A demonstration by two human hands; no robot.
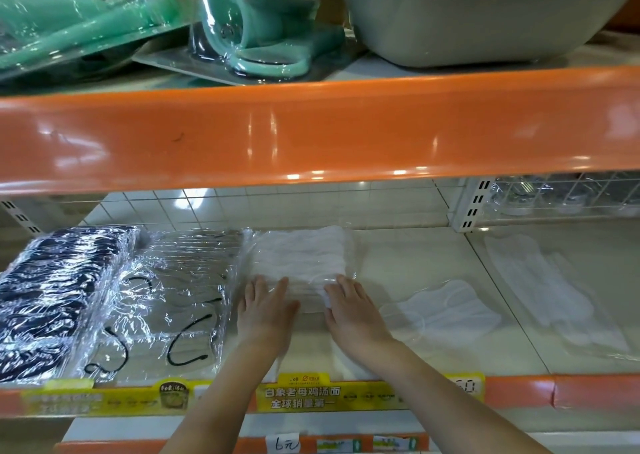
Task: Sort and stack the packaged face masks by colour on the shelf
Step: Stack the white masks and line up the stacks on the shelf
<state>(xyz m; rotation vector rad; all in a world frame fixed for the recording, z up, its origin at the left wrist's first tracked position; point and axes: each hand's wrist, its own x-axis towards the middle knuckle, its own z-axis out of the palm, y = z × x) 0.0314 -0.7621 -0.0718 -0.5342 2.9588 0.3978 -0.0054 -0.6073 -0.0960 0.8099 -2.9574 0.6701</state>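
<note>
Your left hand [265, 310] and right hand [349, 310] lie flat, fingers straight and slightly spread, pressing the near end of the white mask stack [301, 259] at the middle of the shelf [398, 253]. Clear-wrapped masks with black ear loops [173, 301] lie just left, dark masks [52, 294] at the left edge, loose white masks [446, 310] right.

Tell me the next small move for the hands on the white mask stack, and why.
Probably reach the right hand to the loose white mask pack beside the white stack and add it: both hands lie flat there, and that pack lies apart.
</note>
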